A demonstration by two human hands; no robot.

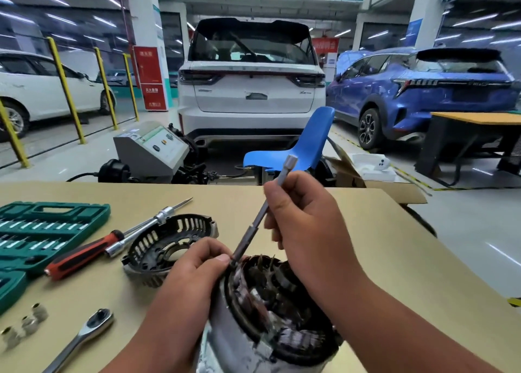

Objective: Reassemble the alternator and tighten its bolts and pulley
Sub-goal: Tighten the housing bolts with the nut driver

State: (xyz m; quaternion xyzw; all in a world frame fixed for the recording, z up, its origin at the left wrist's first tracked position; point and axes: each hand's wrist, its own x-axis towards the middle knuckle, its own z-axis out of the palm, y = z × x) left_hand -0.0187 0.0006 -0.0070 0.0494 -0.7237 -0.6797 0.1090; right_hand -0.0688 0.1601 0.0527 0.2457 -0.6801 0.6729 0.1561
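1. R hand (304,217) is closed round the mid-shaft of a long socket bar (251,233), fingers + thumb wrapped. Bar is tilted: square end up and far, tip down at the alternator rim.
2. L hand (197,265) is curled on the left rim of the alternator (276,316), thumb right beside the bar tip. Poss. pinching a small bolt there, too blurred to tell.
3. Alternator is near-centre, tilted, open end up w/ windings showing, between both hands.
4. Black vented end cover (169,240) lies on the table (394,260), just left of and beyond the L hand.
5. Further left: red/black-handled screwdriver (84,255), ratchet (84,336) at near left, three small sockets (25,324), green tool case (42,231) at the left edge.
6. Far side: blue chair (307,144), white car (251,90).
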